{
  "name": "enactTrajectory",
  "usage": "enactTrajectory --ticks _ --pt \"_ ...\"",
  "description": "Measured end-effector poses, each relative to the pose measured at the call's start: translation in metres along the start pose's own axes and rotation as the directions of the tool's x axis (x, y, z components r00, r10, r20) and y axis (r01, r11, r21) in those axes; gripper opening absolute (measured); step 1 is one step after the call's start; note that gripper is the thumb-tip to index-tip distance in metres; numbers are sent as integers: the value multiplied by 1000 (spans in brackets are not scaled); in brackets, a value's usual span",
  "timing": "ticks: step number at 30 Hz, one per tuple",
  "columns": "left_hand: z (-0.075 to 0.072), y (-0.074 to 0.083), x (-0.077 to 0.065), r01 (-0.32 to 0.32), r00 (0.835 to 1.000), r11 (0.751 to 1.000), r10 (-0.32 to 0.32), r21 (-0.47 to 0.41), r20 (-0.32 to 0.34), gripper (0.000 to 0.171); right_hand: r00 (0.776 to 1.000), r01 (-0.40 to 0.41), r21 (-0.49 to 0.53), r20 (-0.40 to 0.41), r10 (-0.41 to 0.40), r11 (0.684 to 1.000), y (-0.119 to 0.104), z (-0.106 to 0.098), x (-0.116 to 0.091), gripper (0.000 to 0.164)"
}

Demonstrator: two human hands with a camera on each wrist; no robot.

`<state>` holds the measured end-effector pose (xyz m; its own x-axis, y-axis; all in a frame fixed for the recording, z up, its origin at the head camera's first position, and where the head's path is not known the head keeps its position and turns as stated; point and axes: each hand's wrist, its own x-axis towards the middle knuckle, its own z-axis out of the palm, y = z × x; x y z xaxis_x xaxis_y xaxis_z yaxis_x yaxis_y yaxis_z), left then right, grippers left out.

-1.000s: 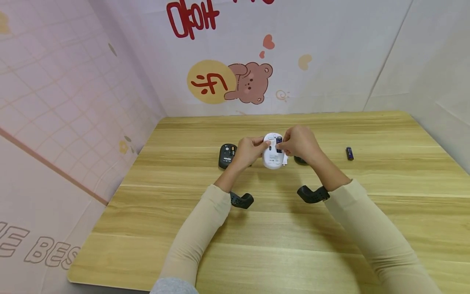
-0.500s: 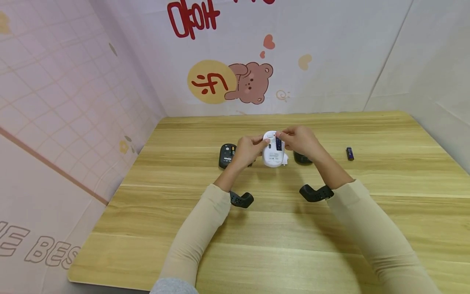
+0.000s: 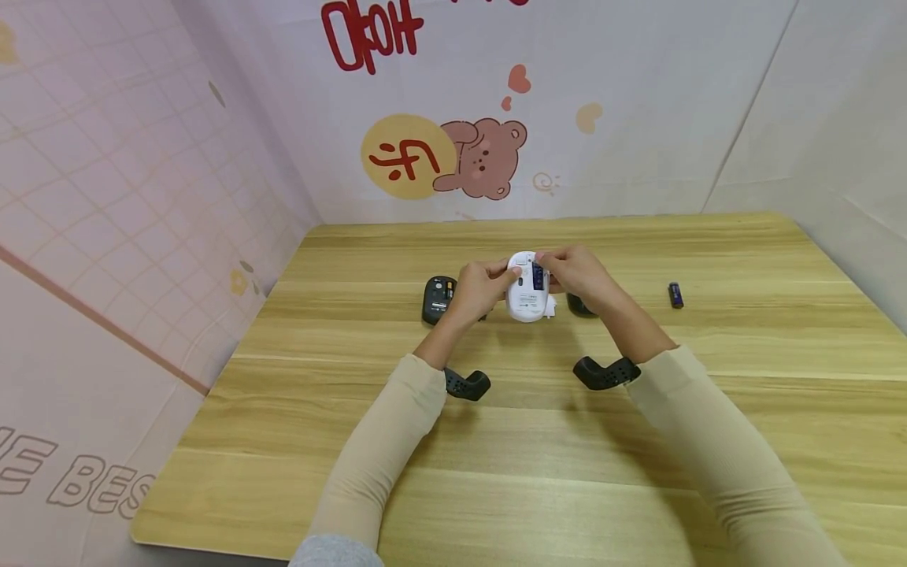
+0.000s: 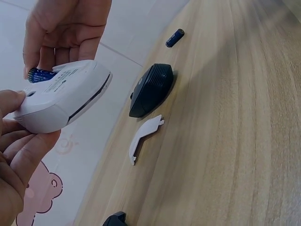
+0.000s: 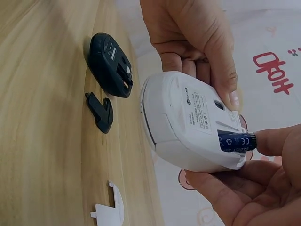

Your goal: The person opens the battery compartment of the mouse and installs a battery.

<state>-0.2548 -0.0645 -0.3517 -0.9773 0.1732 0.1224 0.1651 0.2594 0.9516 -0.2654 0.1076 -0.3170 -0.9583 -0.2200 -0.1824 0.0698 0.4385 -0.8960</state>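
A white computer mouse is held up above the table, its underside facing me. My left hand grips it by the left side, thumb on the underside. A dark blue battery lies partly in the mouse's open battery slot, one end sticking up in the right wrist view. My right hand has its thumb against that raised end, while other fingers lie along the mouse's side. The white battery cover rests on the table below, partly hidden by the mouse in the head view.
A black mouse lies underside up on the left, with a black cover near it. Another black mouse stands behind my right hand. One loose battery lies farther right on the wooden table.
My right hand has shifted slightly up from the middle of the battery to its upper end. The mouse has risen a little; my left hand keeps its grip.
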Motion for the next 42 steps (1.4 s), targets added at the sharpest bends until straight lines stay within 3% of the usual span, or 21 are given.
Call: enactTrajectory --ticks 18,37,42 --pt "1 2 1 -5 1000 1000 5 7 28 36 999 -34 -16 -20 33 999 -5 -4 -1 41" --pt "1 8 -3 -4 999 1000 3 29 37 36 999 28 -15 -42 -28 1000 -1 -5 -1 38" --pt "2 2 -1 -19 999 1000 18 20 35 35 997 53 -39 -48 -55 998 1 -4 -1 37"
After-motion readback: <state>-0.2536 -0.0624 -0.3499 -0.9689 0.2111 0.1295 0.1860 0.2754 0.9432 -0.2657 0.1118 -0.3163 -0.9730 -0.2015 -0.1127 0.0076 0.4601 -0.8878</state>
